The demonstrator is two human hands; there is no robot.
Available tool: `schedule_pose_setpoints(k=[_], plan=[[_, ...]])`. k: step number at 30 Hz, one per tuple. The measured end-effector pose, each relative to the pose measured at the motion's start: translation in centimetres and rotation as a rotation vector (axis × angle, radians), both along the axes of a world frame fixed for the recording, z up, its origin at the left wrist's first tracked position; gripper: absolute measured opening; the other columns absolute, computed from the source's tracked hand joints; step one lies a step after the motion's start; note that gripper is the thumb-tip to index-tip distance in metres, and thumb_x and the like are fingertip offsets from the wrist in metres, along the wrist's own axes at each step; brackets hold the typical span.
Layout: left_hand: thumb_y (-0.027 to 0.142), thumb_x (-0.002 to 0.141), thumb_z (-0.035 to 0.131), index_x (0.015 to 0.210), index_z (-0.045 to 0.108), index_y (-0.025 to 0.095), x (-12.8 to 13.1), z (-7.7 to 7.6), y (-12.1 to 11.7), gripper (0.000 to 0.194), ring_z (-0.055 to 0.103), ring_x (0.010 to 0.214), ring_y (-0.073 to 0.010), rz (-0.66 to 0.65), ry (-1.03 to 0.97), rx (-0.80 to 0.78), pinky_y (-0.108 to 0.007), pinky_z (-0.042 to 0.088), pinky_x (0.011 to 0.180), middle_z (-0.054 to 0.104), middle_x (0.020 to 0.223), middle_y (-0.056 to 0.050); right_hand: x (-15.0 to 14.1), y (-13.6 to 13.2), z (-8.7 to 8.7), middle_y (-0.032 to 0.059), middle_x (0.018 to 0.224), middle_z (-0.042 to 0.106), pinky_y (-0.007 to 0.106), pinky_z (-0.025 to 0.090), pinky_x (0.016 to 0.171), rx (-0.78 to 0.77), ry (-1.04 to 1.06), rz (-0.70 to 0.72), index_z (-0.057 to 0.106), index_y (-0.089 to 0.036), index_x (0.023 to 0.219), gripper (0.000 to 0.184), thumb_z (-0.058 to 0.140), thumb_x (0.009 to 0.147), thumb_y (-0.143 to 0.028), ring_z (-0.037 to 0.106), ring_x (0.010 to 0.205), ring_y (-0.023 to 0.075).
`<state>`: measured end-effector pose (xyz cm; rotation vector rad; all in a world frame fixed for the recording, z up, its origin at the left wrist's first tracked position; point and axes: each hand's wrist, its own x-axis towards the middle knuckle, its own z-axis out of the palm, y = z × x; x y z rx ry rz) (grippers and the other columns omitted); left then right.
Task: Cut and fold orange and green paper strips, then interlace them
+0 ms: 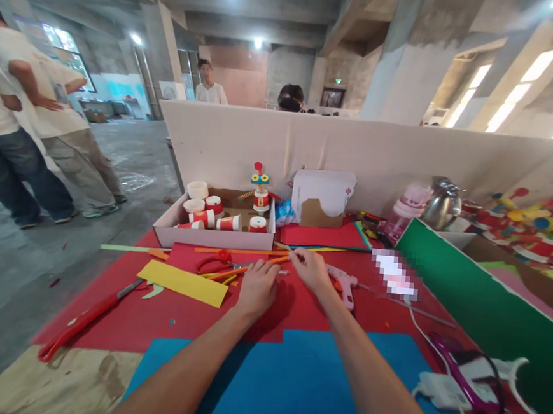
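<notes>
My right hand [308, 272] is closed in a pinch at the right end of an orange paper strip [279, 259]. My left hand [258, 287] is curled over the same strip, low above the red sheet, its fingertips partly hidden. A small pale bit shows beside the left thumb. Left of my hands lie red-handled scissors [212, 264], more thin orange and yellow strips, and a wide yellow paper strip [183, 282]. A pink glue gun [344, 286] rests just right of my right hand.
Behind stands a box [214, 238] of paper cups with a cup figure [260, 199]. A red-handled cutter [90, 320] lies left; blue sheets [286, 386] lie in front. Cables, a charger [444, 389] and a green board [478, 318] flank the right. People stand beyond.
</notes>
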<state>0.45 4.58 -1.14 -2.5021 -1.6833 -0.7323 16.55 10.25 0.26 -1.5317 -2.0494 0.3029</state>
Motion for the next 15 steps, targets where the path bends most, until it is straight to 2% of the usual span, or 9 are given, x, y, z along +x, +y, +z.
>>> schedule_pose_setpoints(k=[4,7,9,10,13,15], plan=[[0.009,0.087,0.044,0.094,0.066,0.017,-0.2,0.2,0.4,0.024,0.055,0.093,-0.0244,-0.005,0.010,-0.024,-0.038,0.044,0.083,0.067,0.095,-0.010,4.3,5.0,2.8,0.0049,0.074,0.071,0.023,0.039,0.061,-0.021,-0.165,-0.093,0.070,-0.019,0.077,0.028,0.048,0.090,-0.032,0.063,0.069,0.0167],[0.010,0.090,0.043,0.094,0.067,0.018,-0.1,0.2,0.7,0.026,0.056,0.091,-0.0235,-0.046,0.019,-0.052,-0.038,0.044,0.082,0.068,0.091,-0.009,7.8,8.4,3.8,0.0080,0.086,0.073,0.025,0.042,0.065,-0.054,-0.281,-0.178,0.071,-0.020,0.089,0.024,0.048,0.090,-0.028,0.065,0.079,0.0195],[0.011,0.091,0.042,0.095,0.068,0.018,-0.1,0.1,0.8,0.026,0.056,0.090,-0.0235,-0.065,0.025,-0.049,-0.038,0.044,0.082,0.068,0.090,-0.008,9.3,9.7,3.6,0.0088,0.094,0.073,0.026,0.045,0.071,-0.088,-0.355,-0.178,0.070,-0.020,0.097,0.019,0.057,0.086,-0.028,0.066,0.085,0.0209],[0.011,0.092,0.042,0.096,0.068,0.018,-0.1,0.0,0.9,0.027,0.057,0.090,-0.0236,-0.070,0.028,-0.044,-0.038,0.044,0.081,0.069,0.090,-0.008,9.8,10.2,3.4,0.0094,0.099,0.072,0.028,0.046,0.075,-0.102,-0.388,-0.161,0.070,-0.020,0.102,0.023,0.063,0.083,-0.029,0.066,0.090,0.0220],[0.010,0.091,0.042,0.101,0.069,0.018,-0.2,-0.4,0.9,0.030,0.058,0.090,-0.0232,-0.093,0.023,-0.026,-0.037,0.046,0.080,0.069,0.091,-0.008,10.0,10.7,2.0,0.0119,0.116,0.068,0.032,0.047,0.088,-0.135,-0.466,-0.091,0.065,-0.021,0.115,0.047,0.076,0.072,-0.037,0.063,0.104,0.0264],[0.008,0.091,0.042,0.105,0.068,0.019,-0.3,-0.7,0.9,0.032,0.058,0.089,-0.0225,-0.110,0.013,-0.010,-0.036,0.046,0.080,0.069,0.090,-0.007,9.9,11.1,1.3,0.0126,0.123,0.065,0.035,0.046,0.093,-0.142,-0.495,-0.063,0.063,-0.022,0.121,0.052,0.075,0.073,-0.040,0.061,0.111,0.0276]])
